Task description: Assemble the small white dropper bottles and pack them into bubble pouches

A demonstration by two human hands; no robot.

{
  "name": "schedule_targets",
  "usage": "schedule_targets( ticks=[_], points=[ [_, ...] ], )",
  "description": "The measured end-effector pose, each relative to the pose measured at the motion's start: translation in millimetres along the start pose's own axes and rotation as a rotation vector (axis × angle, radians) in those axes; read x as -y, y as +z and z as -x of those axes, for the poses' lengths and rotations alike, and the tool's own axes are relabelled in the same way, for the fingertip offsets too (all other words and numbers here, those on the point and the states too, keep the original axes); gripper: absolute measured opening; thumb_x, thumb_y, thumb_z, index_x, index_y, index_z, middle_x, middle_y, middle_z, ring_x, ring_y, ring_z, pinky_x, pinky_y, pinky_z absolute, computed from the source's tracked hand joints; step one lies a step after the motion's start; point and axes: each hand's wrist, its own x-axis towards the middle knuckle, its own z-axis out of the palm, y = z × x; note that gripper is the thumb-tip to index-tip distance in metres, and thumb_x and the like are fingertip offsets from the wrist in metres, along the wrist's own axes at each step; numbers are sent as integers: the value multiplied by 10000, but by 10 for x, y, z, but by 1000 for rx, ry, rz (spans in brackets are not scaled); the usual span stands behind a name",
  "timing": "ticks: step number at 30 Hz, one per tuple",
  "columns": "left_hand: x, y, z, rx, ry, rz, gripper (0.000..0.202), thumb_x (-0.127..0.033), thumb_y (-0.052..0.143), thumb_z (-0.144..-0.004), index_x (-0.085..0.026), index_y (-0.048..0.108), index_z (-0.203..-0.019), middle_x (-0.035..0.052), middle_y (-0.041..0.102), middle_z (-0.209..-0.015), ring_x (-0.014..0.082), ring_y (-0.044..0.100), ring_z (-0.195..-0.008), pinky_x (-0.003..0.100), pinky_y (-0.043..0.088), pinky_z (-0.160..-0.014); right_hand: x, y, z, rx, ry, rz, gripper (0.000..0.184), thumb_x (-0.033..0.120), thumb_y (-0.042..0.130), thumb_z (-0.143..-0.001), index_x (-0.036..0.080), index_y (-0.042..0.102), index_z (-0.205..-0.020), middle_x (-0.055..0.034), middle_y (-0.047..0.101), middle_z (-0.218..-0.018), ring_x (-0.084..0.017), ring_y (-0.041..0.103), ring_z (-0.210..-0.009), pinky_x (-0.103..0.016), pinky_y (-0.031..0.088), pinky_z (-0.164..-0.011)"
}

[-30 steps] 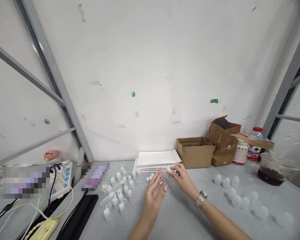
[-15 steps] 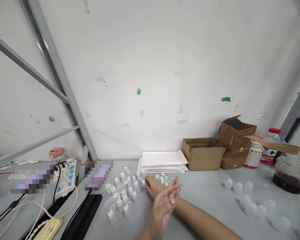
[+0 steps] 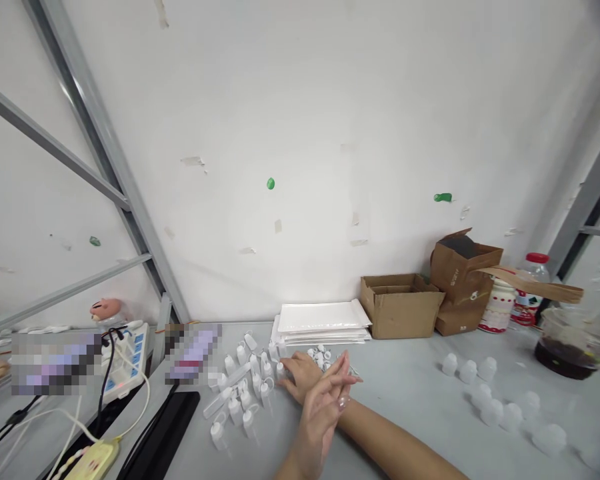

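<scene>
Several small white squeeze bottles (image 3: 247,420) with tethered caps stand in a cluster on the grey table. My right hand (image 3: 303,375) reaches across to the cluster's right edge. Its thumb and fingers are apart beside a small bottle (image 3: 281,369), fingertips close to or touching it. Crossing over the right forearm, my left hand (image 3: 325,407) has its fingers stretched toward the upper right and holds nothing I can see. Behind the hands lies a pile of small white ring-like caps (image 3: 321,355), partly hidden by them.
White padded envelopes (image 3: 323,318) are stacked at the wall, beside a cardboard box (image 3: 403,313) and a brown paper bag (image 3: 463,293). Several translucent white pieces (image 3: 493,412) are at right, near a tub of dark liquid (image 3: 563,360). A phone (image 3: 194,355), power strip (image 3: 127,363) and cables are left.
My right hand's fingers have loosened from the small bottle, which now stands at the cluster's edge. My left hand stays crossed over the right forearm. The view has shifted slightly.
</scene>
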Motion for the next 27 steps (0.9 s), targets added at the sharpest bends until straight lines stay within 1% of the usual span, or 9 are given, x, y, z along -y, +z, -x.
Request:
schedule_targets(
  ticks=[4, 6, 8, 12, 14, 16, 20, 24, 27],
  points=[
    [74, -22, 42, -128, 101, -215, 321, -403, 544, -728, -170, 629, -931, 142, 514, -1138, 274, 535, -1028, 409, 401, -914, 22, -224, 100, 4, -127, 213, 575, 271, 637, -706, 261, 449, -1249, -69, 605, -1053, -240, 514, -982, -367, 385, -890],
    [147, -33, 66, -301, 193, -463, 276, -388, 494, -770, -173, 621, -889, 114, 539, -978, 230, 547, -935, 369, 431, -856, 2, -419, 203, 22, -200, 325, 601, 238, 557, -763, 186, 340, -1321, -105, 538, -1185, -238, 473, -1066, -375, 373, -916],
    [241, -50, 69, -413, 233, -719, 249, -356, 447, -799, -187, 614, -874, 94, 531, -897, 212, 537, -888, 361, 433, -828, -59, -647, 331, -10, -211, 452, 540, 191, 492, -796, 125, 342, -1311, -150, 495, -1234, -253, 447, -1096, -409, 364, -914],
    [474, -135, -6, -472, 112, -1175, 299, -306, 447, -771, -190, 585, -1010, 137, 504, -1110, 290, 447, -1100, 468, 338, -925, -237, -1182, 633, -209, -114, 869, 367, 131, 382, -846, 112, 462, -1204, -177, 500, -1210, -266, 468, -1035, -411, 374, -839],
    [592, -199, -53, -494, 21, -1405, 410, -320, 451, -760, -138, 531, -1119, 196, 388, -1298, 355, 291, -1239, 520, 244, -972, -299, -1470, 793, -288, 29, 1031, 325, 121, 372, -847, 111, 514, -1138, -179, 532, -1139, -263, 498, -936, -387, 378, -760],
    [692, -263, -87, -473, -51, -1544, 498, -351, 428, -772, -83, 469, -1189, 246, 320, -1355, 391, 215, -1273, 555, 175, -985, -336, -1733, 941, -350, 231, 1177, 270, 141, 375, -847, 95, 581, -1015, -190, 573, -985, -275, 505, -841, -383, 356, -685],
    [803, -347, -108, -440, -122, -1640, 595, -426, 414, -769, -50, 411, -1230, 275, 370, -1323, 413, 227, -1266, 565, 150, -985, -411, -2037, 1145, -412, 492, 1340, 241, 152, 397, -830, 69, 623, -821, -196, 575, -754, -285, 495, -737, -373, 291, -618],
    [808, -373, -111, -387, -107, -1550, 602, -418, 385, -789, -42, 363, -1260, 273, 325, -1353, 374, 191, -1292, 549, 133, -1006, -497, -2051, 1207, -363, 504, 1382, 204, 50, 432, -766, 81, 633, -762, -187, 604, -720, -274, 504, -738, -352, 263, -622],
    [783, -379, -117, -303, -105, -1388, 604, -420, 383, -796, -73, 327, -1287, 224, 283, -1394, 311, 162, -1315, 492, 154, -1035, -516, -2016, 1204, -338, 510, 1357, 237, 0, 421, -747, 99, 635, -722, -174, 622, -702, -271, 513, -750, -343, 254, -629]
  ],
)
